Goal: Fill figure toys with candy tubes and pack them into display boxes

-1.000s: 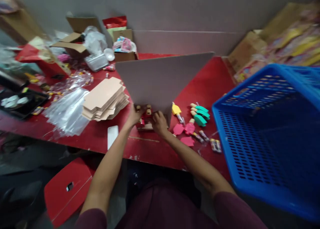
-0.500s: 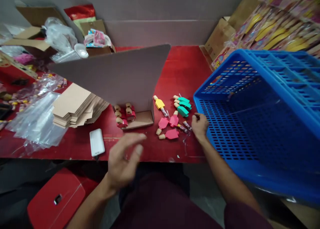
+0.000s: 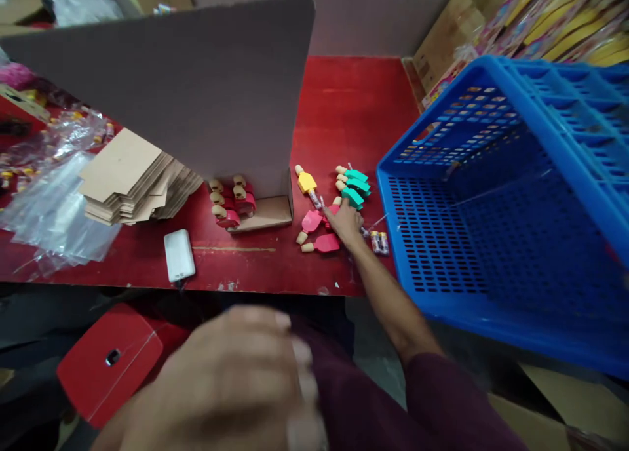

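Observation:
My right hand [image 3: 348, 223] reaches down over the small pink paddle-shaped pieces [image 3: 326, 243] with tan caps, its fingers apart, covering part of one. Its index fingertip is close to a small clear tube under a yellow piece [image 3: 307, 181]. Just beyond lie several green pieces [image 3: 352, 197]. Two small labelled tubes [image 3: 379, 242] lie side by side near the wrist. My left hand [image 3: 236, 379], large and blurred, hangs in front of the table edge, away from the pieces; its fingers are smeared. Several red pieces [image 3: 227, 217] with tan caps sit in an open carton [image 3: 272, 213].
A blue plastic basket [image 3: 403, 294] lies on its side at the right. The carton's raised flap [image 3: 196, 84] blocks the view behind it. Folded cardboard [image 3: 120, 169], clear bags [image 3: 54, 221] and a white power bank [image 3: 179, 255] are at the left. A red stool [image 3: 111, 366] stands below.
My right hand has moved left from the basket's edge onto the pink pieces. Two tubes now lie together near the basket. My left hand has come down and nearer the camera.

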`<state>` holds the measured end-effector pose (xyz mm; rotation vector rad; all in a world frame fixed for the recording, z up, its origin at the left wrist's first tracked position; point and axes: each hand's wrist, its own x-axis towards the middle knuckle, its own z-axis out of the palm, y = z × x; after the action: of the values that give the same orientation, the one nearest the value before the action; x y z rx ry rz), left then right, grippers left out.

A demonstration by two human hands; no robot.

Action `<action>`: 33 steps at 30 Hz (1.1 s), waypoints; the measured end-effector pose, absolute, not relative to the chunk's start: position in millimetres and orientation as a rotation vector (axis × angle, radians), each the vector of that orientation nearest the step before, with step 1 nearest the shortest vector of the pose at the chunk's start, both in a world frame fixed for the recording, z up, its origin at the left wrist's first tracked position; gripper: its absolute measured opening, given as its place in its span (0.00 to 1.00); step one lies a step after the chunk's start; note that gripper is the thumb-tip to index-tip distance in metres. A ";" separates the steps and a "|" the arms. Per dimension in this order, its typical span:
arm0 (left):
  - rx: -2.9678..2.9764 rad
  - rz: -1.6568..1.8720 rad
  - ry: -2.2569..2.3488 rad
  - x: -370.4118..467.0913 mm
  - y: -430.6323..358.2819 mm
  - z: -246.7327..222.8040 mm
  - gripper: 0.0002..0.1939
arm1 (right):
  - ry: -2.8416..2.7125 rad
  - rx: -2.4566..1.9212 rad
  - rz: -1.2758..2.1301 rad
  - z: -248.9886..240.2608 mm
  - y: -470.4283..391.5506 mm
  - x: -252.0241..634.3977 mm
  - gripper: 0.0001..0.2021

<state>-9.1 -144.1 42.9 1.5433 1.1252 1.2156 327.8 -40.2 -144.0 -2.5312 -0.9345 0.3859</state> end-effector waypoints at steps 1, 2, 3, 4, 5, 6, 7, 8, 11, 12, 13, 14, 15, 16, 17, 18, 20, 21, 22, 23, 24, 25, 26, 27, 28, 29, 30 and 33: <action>1.639 1.021 0.984 2.4 -124.2 39.5 0.11 | -0.896 -2.523 0.386 -139.6 -41.4 327.1 0.25; 1.627 1.015 0.949 16.1 -107.1 30.4 0.11 | -0.865 -2.514 0.371 -134.8 -45.3 325.1 0.25; 1.551 0.961 0.981 31.0 -93.6 15.9 0.13 | -0.843 -2.478 0.357 -130.1 -52.3 321.4 0.24; 1.416 0.908 1.032 45.9 -84.0 -2.5 0.14 | -0.843 -2.392 0.374 -126.0 -62.1 315.3 0.24; 1.256 0.863 1.059 59.5 -78.3 -23.0 0.16 | -0.867 -2.246 0.449 -122.6 -74.4 306.8 0.23; 1.086 0.805 1.069 71.3 -76.2 -43.6 0.18 | -0.904 -2.059 0.566 -120.2 -88.3 295.9 0.22; 0.907 0.748 1.056 80.6 -76.9 -62.4 0.20 | -0.941 -1.860 0.697 -118.8 -103.1 283.0 0.20; 0.747 0.676 1.009 87.5 -79.7 -78.1 0.21 | -0.972 -1.677 0.826 -118.2 -117.8 268.7 0.18; 0.471 0.479 0.821 94.6 -92.5 -103.3 0.22 | -1.051 -1.439 1.014 -119.8 -153.0 228.6 0.11; 0.458 0.454 0.797 93.6 -96.1 -106.4 0.22 | -1.086 -1.449 0.982 -121.1 -160.4 220.0 0.10; 0.473 0.456 0.807 91.5 -98.9 -108.4 0.21 | -1.131 -1.476 0.917 -122.8 -165.2 215.4 0.11; 0.498 0.477 0.847 88.7 -100.8 -110.1 0.21 | -1.190 -1.527 0.825 -125.0 -167.8 215.3 0.12; 0.516 0.506 0.901 85.6 -101.8 -112.0 0.20 | -1.263 -1.610 0.707 -127.6 -168.2 219.9 0.13; 0.520 0.535 0.955 82.4 -102.0 -114.1 0.20 | -1.336 -1.705 0.583 -130.9 -166.9 228.9 0.14; 0.503 0.563 1.005 79.4 -101.6 -116.2 0.19 | -1.393 -1.800 0.471 -134.8 -163.9 241.4 0.14; 0.468 0.584 1.040 76.7 -100.6 -117.9 0.19 | -1.428 -1.889 0.379 -139.2 -159.9 256.5 0.12; 0.371 0.636 1.070 72.4 -98.0 -119.1 0.17 | -1.417 -2.045 0.250 -149.0 -149.8 289.4 0.12; 0.325 0.666 1.069 70.7 -96.6 -118.1 0.14 | -1.390 -2.106 0.213 -154.0 -144.6 304.7 0.12; 0.284 0.701 1.062 69.2 -95.1 -116.2 0.12 | -1.366 -2.152 0.194 -158.8 -139.7 318.0 0.12; 0.253 0.737 1.049 67.8 -93.7 -113.5 0.10 | -1.356 -2.194 0.179 -163.1 -135.3 328.6 0.11; 0.231 0.775 1.030 66.3 -92.3 -110.5 0.09 | -1.356 -2.226 0.171 -166.7 -131.6 336.5 0.10; 0.216 0.809 1.010 64.7 -90.9 -107.3 0.09 | -1.359 -2.248 0.169 -169.5 -128.8 341.8 0.10; 0.202 0.833 0.989 63.1 -89.5 -104.3 0.10 | -1.365 -2.259 0.169 -171.2 -126.9 344.7 0.10; 0.189 0.851 0.971 61.5 -88.0 -101.6 0.10 | -1.370 -2.262 0.167 -171.7 -126.0 345.7 0.10; 0.176 0.865 0.958 60.0 -86.4 -99.2 0.09 | -1.371 -2.260 0.162 -170.9 -126.2 344.9 0.09; 0.161 0.880 0.950 58.8 -84.8 -97.0 0.08 | -1.374 -2.258 0.152 -168.7 -127.4 342.3 0.09; 0.148 0.903 0.943 58.0 -83.2 -94.9 0.07 | -1.371 -2.240 0.140 -165.2 -129.8 338.0 0.09; 0.134 0.995 0.905 58.4 -78.9 -86.3 0.07 | -1.321 -2.013 0.223 -147.1 -142.5 314.4 0.12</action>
<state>58.4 -78.9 -86.3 0.1341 0.9047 0.9948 314.4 -142.5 -147.1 -2.0133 -1.3206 0.2230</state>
